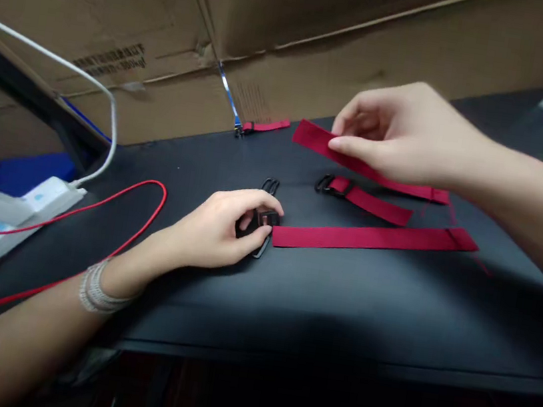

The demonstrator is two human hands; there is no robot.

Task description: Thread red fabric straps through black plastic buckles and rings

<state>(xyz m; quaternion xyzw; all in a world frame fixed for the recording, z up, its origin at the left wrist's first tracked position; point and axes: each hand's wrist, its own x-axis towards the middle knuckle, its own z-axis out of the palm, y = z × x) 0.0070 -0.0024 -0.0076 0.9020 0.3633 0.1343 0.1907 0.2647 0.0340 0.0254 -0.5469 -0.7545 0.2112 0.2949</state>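
A black plastic buckle (262, 219) is being gripped by the left hand (212, 229), its fingers curled closed over it, at the end of a red webbing strap (372, 239) that is lying flat on a dark tabletop (339, 294). A second red strap (340, 147) is being pinched near one end between thumb and fingers of the right hand (402, 138), which is only partly closed. A black ring (270, 186) is lying just beyond the left hand, a shorter buckled red strap (367, 202) is lying between both hands, and a red cable (139, 212) is being looped beside a white power strip (45, 195).
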